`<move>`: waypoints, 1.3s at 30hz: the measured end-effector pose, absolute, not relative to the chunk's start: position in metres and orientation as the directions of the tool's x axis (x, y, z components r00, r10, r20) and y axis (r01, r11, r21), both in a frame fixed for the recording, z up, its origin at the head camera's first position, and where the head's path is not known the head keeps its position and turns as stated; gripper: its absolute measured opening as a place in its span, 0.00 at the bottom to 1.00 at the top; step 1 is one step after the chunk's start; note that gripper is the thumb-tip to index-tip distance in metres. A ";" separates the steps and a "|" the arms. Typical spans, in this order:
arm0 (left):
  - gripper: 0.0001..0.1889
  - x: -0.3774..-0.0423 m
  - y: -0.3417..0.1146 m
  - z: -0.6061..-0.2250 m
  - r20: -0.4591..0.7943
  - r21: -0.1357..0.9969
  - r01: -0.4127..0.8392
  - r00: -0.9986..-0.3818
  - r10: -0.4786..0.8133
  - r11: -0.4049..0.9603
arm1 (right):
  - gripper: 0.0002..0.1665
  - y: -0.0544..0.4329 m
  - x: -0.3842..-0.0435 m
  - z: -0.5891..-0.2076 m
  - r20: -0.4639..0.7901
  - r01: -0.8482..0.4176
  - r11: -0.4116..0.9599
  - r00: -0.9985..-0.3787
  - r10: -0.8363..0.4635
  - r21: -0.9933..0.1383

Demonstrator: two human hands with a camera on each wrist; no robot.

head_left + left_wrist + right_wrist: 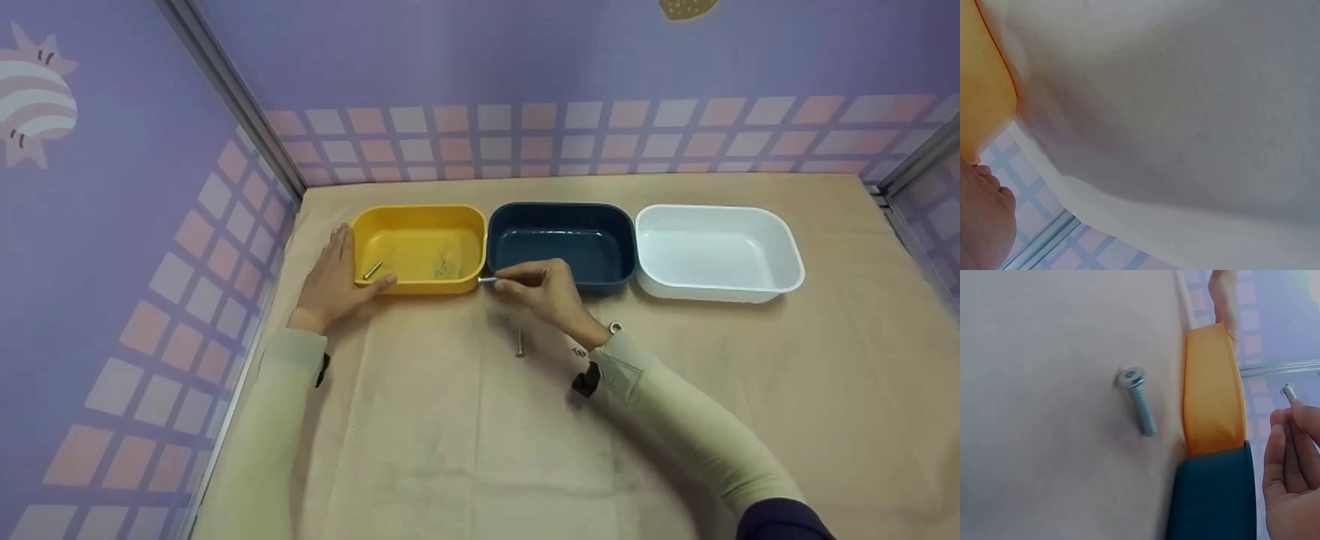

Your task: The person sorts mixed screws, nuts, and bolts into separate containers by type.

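Observation:
My right hand (551,294) pinches a silver bolt (487,280) between thumb and fingertips, in front of where the yellow and dark blue boxes meet. The bolt's head (1287,389) points out from the fingers. My left hand (334,289) lies against the left end of the yellow box (420,287), fingers straight along its side and thumb over the front rim. Inside that box are another bolt (373,270) and some small pieces (444,266) too fine to make out. A loose bolt (1140,405) with a socket head lies on the cloth below my right hand.
A dark blue box (562,225) and a white box (720,292) continue the row rightward. A small metal ring or nut (616,328) and tiny metal pieces (579,351) lie beside my right wrist. Patterned walls (525,75) stand behind and at the sides of the cloth-covered table (540,457).

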State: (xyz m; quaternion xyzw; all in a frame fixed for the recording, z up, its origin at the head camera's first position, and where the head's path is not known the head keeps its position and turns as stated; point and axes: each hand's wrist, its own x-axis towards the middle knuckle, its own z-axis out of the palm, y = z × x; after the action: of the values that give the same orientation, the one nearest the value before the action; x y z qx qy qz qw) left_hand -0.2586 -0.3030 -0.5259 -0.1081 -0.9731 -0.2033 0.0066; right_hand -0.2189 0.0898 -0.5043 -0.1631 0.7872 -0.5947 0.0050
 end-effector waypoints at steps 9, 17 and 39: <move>0.68 -0.257 -0.302 -0.525 0.062 0.392 0.215 -0.976 0.208 0.895 | 0.06 0.066 -0.236 -0.496 0.203 -0.248 0.194 -0.953 -0.226 -0.949; 0.69 -0.260 -0.301 -0.524 0.061 0.395 0.220 -0.975 0.214 0.892 | 0.07 0.046 -0.250 -0.493 0.208 -0.246 0.199 -0.959 -0.194 -0.949; 0.68 -0.259 -0.302 -0.525 0.052 0.367 0.207 -0.978 0.203 0.907 | 0.09 -0.026 -0.278 -0.486 0.205 -0.248 0.254 -0.962 -0.182 -0.935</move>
State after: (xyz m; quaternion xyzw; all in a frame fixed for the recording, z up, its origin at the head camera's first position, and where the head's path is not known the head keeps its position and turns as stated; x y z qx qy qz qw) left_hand -0.2590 -0.3017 -0.5249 -0.1049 -0.9764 -0.1885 0.0062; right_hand -0.2782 -0.0257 -0.4862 -0.1357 0.7913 -0.5956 -0.0276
